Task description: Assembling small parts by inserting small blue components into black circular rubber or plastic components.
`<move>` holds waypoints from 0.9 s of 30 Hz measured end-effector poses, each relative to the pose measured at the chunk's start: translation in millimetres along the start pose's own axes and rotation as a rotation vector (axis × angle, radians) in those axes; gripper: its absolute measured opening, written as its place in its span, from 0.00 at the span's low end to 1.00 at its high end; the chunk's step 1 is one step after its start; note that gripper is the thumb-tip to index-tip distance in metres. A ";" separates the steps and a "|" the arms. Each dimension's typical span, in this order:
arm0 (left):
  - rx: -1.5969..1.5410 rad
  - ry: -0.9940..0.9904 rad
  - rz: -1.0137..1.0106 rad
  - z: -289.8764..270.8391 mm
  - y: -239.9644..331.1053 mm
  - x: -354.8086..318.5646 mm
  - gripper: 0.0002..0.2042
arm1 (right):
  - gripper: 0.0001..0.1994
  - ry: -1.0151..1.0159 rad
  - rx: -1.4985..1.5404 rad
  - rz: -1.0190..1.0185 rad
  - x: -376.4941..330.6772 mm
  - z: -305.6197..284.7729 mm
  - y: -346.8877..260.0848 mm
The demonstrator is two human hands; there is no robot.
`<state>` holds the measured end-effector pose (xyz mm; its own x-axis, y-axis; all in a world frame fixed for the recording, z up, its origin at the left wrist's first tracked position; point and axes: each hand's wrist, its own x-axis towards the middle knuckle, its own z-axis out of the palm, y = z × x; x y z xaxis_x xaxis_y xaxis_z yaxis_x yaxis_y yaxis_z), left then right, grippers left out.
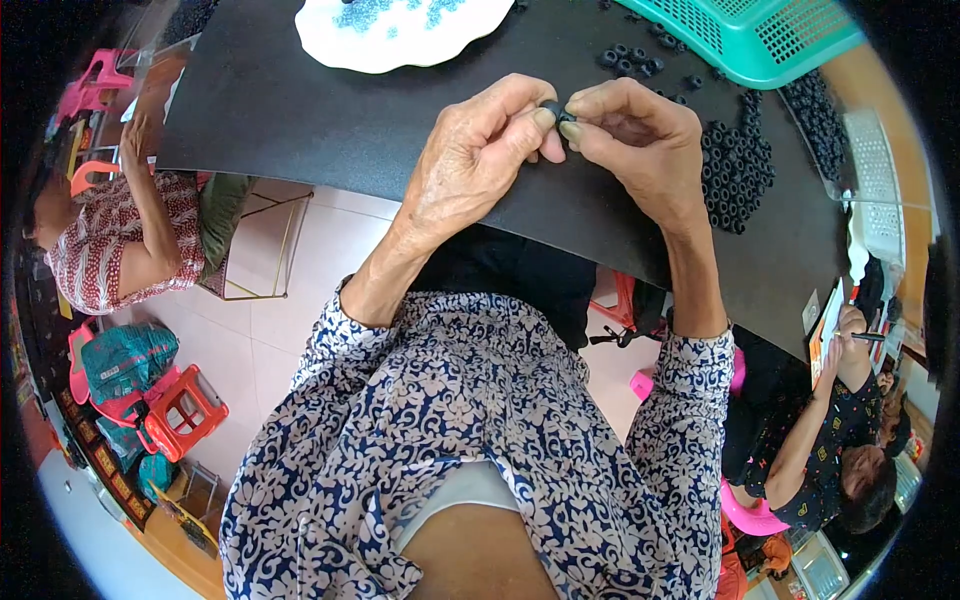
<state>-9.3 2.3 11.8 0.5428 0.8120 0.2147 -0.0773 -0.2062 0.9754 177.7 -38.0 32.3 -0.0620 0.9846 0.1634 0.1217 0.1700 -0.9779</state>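
Note:
My left hand (482,150) and my right hand (645,140) meet over the dark table near its front edge. Between their pinched thumbs and forefingers is a small black round part (550,106), mostly covered by the fingertips. Whether it is one piece or two pressed together, I cannot tell. Beside my right hand lies a dense patch of small black ring-shaped parts (738,175). A looser group of the same black parts (630,60) is scattered beyond my right hand.
A white wavy-edged plate (400,50) with small blue pieces sits at the far side. A green plastic basket (745,65) stands at the far right, near more black parts (815,120). One person (140,230) sits at left; another (820,460), at right, holds a pen and paper.

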 end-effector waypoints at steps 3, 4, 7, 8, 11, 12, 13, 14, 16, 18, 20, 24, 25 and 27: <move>0.032 -0.016 0.004 -1.0 1.2 -0.5 0.10 | 0.07 -0.019 0.040 0.025 -0.4 -0.4 -0.6; 0.021 -0.015 0.011 -0.9 0.5 -0.8 0.10 | 0.08 -0.031 0.088 0.037 -0.3 -0.7 -0.8; -0.011 -0.020 0.021 -1.4 -1.7 -1.6 0.10 | 0.08 -0.064 0.091 0.059 1.5 -4.5 0.2; -0.030 -0.025 0.024 -1.8 -2.3 -1.6 0.10 | 0.08 -0.062 0.090 0.060 2.1 -4.9 0.6; -0.143 -0.039 -0.013 -0.8 -3.5 -1.2 0.10 | 0.09 -0.078 0.056 0.038 -0.2 -7.3 1.3; -0.143 -0.037 -0.014 -0.9 -3.8 -1.3 0.10 | 0.08 -0.072 0.046 0.038 -0.7 -7.1 1.3; -0.117 -0.045 -0.006 -0.8 -4.1 -1.2 0.10 | 0.08 -0.067 0.036 0.037 -0.8 -6.8 1.4; -0.091 -0.053 0.001 -0.6 -4.2 -1.4 0.10 | 0.08 -0.070 0.037 0.037 -0.6 -6.3 1.7; -0.024 -0.045 0.009 0.1 1.3 -2.1 0.10 | 0.08 -0.062 0.053 0.033 -1.0 -5.4 1.7; 0.043 -0.035 0.020 0.0 3.1 -2.7 0.10 | 0.08 -0.064 0.049 0.046 -0.7 -5.5 1.3; 0.017 -0.043 -0.007 -0.6 1.9 -3.0 0.10 | 0.08 -0.067 0.045 0.057 0.5 -5.6 1.0; -0.085 -0.092 -0.034 -3.0 2.1 -3.0 0.10 | 0.09 -0.091 0.103 0.060 -0.2 -6.0 2.6; -0.116 -0.092 -0.040 -2.4 1.7 -3.7 0.10 | 0.09 -0.102 0.113 0.058 0.0 -6.6 2.1; -0.145 -0.090 -0.045 -2.5 2.4 -4.2 0.11 | 0.09 -0.107 0.102 0.037 0.5 -6.5 1.5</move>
<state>-13.8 -0.2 13.4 0.6205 0.7652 0.1716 -0.1676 -0.0845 0.9822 184.3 -37.0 31.8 -0.1650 0.9793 0.1173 0.0251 0.1231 -0.9921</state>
